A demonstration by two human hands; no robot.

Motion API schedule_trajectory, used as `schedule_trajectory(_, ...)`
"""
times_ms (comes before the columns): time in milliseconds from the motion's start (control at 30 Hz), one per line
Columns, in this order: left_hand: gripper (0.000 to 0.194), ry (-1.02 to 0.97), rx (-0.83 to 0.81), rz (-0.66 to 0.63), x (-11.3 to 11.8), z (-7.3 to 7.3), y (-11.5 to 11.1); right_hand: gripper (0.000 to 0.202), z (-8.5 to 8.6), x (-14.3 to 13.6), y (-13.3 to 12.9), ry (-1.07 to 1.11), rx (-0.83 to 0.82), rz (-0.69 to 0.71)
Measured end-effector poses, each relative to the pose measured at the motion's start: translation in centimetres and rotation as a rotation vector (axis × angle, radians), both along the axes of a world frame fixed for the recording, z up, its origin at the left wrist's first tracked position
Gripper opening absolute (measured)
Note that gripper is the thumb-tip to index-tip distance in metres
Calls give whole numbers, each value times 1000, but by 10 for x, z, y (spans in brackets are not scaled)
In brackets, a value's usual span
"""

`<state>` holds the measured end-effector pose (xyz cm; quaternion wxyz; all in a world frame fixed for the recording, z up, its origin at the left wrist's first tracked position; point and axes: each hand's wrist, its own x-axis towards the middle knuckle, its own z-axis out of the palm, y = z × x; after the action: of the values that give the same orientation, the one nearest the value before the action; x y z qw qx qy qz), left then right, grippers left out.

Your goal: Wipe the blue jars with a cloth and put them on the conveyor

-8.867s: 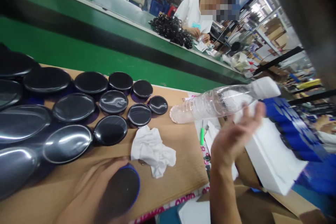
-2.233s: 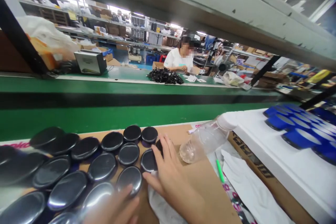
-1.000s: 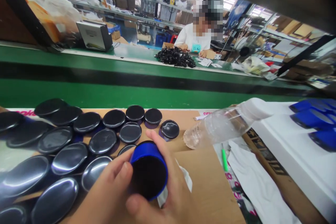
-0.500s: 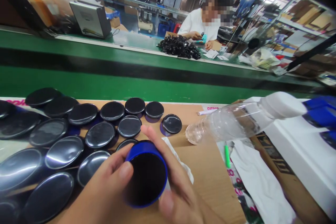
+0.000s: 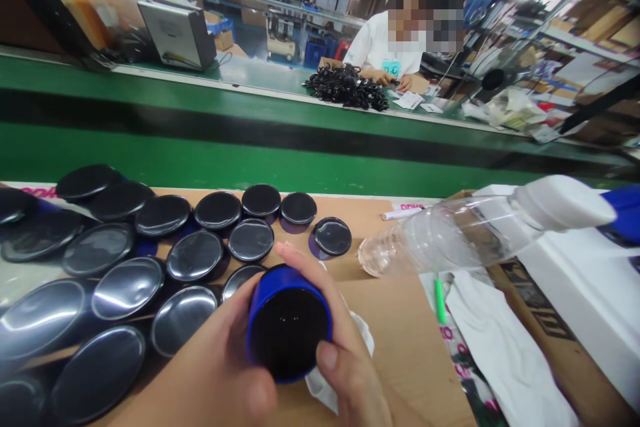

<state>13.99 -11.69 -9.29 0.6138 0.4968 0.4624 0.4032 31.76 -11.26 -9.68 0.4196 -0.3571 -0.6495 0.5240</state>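
A blue round part with a black glossy face (image 5: 287, 327) is gripped between both hands, close in front of me. My left hand (image 5: 210, 373) clasps its left side, thumb low in front. My right hand (image 5: 345, 360) wraps its right side, with a crumpled white cloth (image 5: 345, 367) under the fingers. Several more black-faced discs (image 5: 195, 255) lie in rows on the cardboard sheet (image 5: 400, 340) to the left. A clear plastic bottle with a white cap (image 5: 465, 233) lies tilted at the right, resting on a white foam block (image 5: 595, 293).
A green pen (image 5: 440, 292) and white paper lie right of the cardboard. Blue parts (image 5: 625, 213) sit on the foam block. Beyond runs a green conveyor belt (image 5: 150, 147); across it a person in a white shirt (image 5: 380, 47) works beside a pile of black cables (image 5: 347, 87).
Earlier my right hand held the bottle; it now lies down. Over the last second both hands kept the blue part, turning it slightly, and my right thumb came onto its lower edge.
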Motion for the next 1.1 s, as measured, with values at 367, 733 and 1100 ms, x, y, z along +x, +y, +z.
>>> schedule_trajectory(367, 64, -245, -235, 22, 15, 25, -1, 42, 4, -5, 4, 88, 39, -110)
schedule_trajectory(733, 69, 352, 453, -6, -4, -2, 0, 51, 4, -15, -5, -90, 192, -205)
schedule_trajectory(1100, 53, 528, 663, 209, -10, 5, -1, 99, -23, -14, -6, 14, 108, 22)
